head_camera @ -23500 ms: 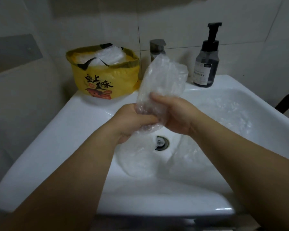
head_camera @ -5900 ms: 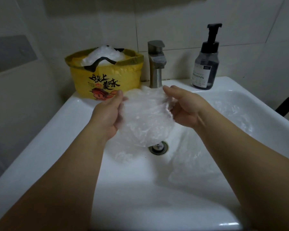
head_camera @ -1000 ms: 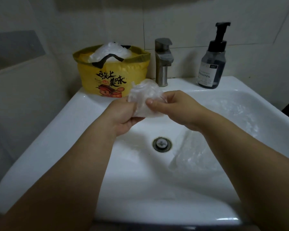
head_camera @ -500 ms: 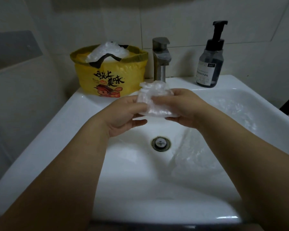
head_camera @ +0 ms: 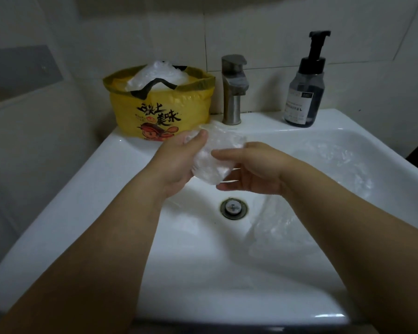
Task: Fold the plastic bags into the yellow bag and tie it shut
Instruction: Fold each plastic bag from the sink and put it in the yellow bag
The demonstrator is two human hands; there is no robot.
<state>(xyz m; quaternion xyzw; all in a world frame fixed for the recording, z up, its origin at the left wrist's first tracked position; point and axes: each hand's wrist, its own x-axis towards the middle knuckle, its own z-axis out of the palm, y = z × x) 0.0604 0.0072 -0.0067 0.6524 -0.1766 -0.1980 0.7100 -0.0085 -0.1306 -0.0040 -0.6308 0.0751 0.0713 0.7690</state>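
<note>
Gripping a folded clear bag (head_camera: 211, 165) from its left side, the left hand (head_camera: 176, 162) is curling its fingers behind the bundle, with the thumb lying over the top edge. The right hand (head_camera: 253, 171) is closing on the same bundle from the right, one finger laid across its front and the others bent beneath it. Both hands are holding it in the air above the sink (head_camera: 87, 196), over the drain (head_camera: 233, 208) and in front of the tap (head_camera: 233, 92).

Behind and to the left, the yellow bag (head_camera: 162, 112) is standing open on the sink's back ledge, just beside the tap. A heap of stuffed clear bags (head_camera: 157, 73) is rising above its rim, and its black handles are lying loose across the top. A pump bottle (head_camera: 304, 92) is standing at the back right. More loose clear bags (head_camera: 278, 235) are lying in the right of the basin.

This looks like the last squeeze of one bag's fold. The next move probably calls for carrying the bundle across, pinched tight so it cannot spring open. It would then need pressing down into the already full yellow bag. With bags waiting in the basin, tying seems some way off.
</note>
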